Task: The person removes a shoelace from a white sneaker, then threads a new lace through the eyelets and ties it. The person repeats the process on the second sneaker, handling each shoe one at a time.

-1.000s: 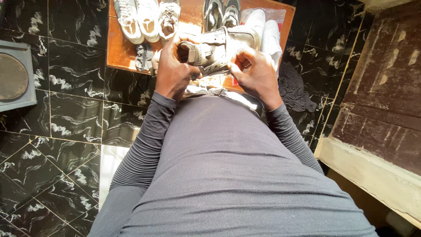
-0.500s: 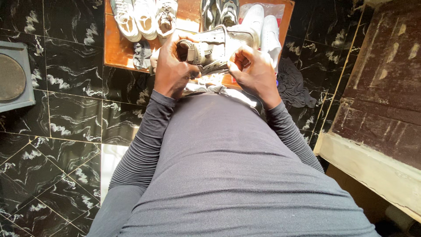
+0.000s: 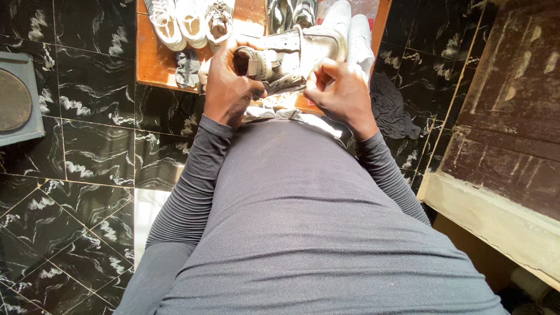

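Holding a pale sneaker point(image 3: 294, 55) sideways, both hands point(image 3: 230, 87) gripping.

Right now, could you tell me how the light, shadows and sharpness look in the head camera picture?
Head view: hard sunlight washes out the pale strapped shoe held by the left hand and right hand, and a bright patch lies on the orange-brown wooden board; the glossy black marbled floor tiles stay in shadow; the picture is sharp, with lines bending towards the edges.
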